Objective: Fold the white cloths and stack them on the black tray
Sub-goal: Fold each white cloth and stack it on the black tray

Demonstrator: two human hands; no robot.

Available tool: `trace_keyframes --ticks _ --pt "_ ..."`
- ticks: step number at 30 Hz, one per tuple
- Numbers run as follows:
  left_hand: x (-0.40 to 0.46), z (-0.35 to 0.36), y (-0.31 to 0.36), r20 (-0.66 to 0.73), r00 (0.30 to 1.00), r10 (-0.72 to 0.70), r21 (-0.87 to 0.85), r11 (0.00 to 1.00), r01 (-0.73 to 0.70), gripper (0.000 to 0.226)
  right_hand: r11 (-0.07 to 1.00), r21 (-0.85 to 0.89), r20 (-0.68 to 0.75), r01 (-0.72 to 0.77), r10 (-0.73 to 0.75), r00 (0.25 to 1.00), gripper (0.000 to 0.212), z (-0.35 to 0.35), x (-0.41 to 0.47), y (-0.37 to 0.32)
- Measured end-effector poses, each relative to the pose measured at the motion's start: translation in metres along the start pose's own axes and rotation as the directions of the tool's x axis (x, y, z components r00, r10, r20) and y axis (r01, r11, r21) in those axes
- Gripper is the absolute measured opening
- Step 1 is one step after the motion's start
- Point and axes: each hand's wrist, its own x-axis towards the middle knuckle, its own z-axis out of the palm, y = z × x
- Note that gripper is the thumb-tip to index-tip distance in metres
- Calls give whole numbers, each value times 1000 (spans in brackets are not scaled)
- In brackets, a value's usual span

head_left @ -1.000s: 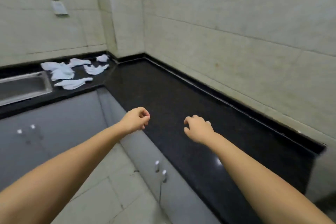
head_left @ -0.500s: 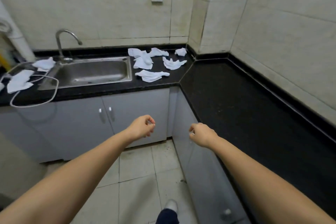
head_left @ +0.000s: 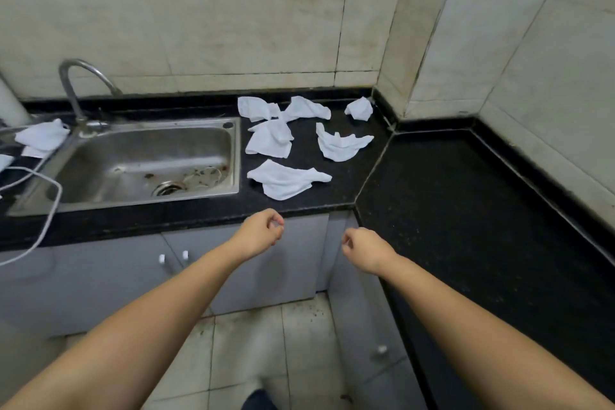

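Observation:
Several crumpled white cloths lie on the black counter (head_left: 449, 210) to the right of the sink. The nearest cloth (head_left: 286, 180) is by the front edge, with two more (head_left: 269, 138) (head_left: 341, 143) behind it and others (head_left: 307, 109) along the wall. Another cloth (head_left: 41, 136) lies left of the faucet. My left hand (head_left: 261, 233) and my right hand (head_left: 364, 251) hang in front of the counter edge with fingers loosely curled, holding nothing. Both are short of the cloths. No tray is in view.
A steel sink (head_left: 149, 146) with a curved faucet (head_left: 71, 86) takes up the left of the counter. A white cable (head_left: 50, 210) loops over the counter's front edge at far left. Grey cabinet doors (head_left: 100, 276) sit below, and the counter runs on along the right wall.
The view has swung left from the right-hand counter and moved closer to the sink corner. The cloths now sit nearer and more central. Both hands stay loosely curled and hold nothing.

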Motion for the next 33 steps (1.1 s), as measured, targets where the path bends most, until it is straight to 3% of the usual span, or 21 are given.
trace_keyframes --ticks 7,12,16,19,22,24,27,33 --pt "150 -21 3 20 994 110 57 992 -110 19 997 74 -56 -16 20 998 31 -19 136 -13" --pt "244 -37 -1 129 978 163 313 929 -196 27 979 179 -130 -94 118 984 39 -29 214 -19" --pt "293 -42 -19 303 935 184 569 753 -332 38 957 228 -54 -180 197 979 42 -28 245 -19" --pt "312 -40 -32 384 904 190 713 562 -420 37 945 237 -18 -224 235 972 20 -24 259 -13" --pt "320 -41 -33 412 884 220 743 480 -466 22 901 381 -47 -208 244 969 6 -32 263 -4" --pt "325 -44 -25 442 866 233 709 501 -496 12 840 515 -92 -169 250 964 7 -44 258 3" --pt "331 -42 6 425 871 248 556 687 -467 6 718 688 -175 -107 307 936 11 -66 245 17" --pt "344 -17 105 259 871 418 298 823 -483 16 468 879 -360 92 524 772 7 -135 213 69"
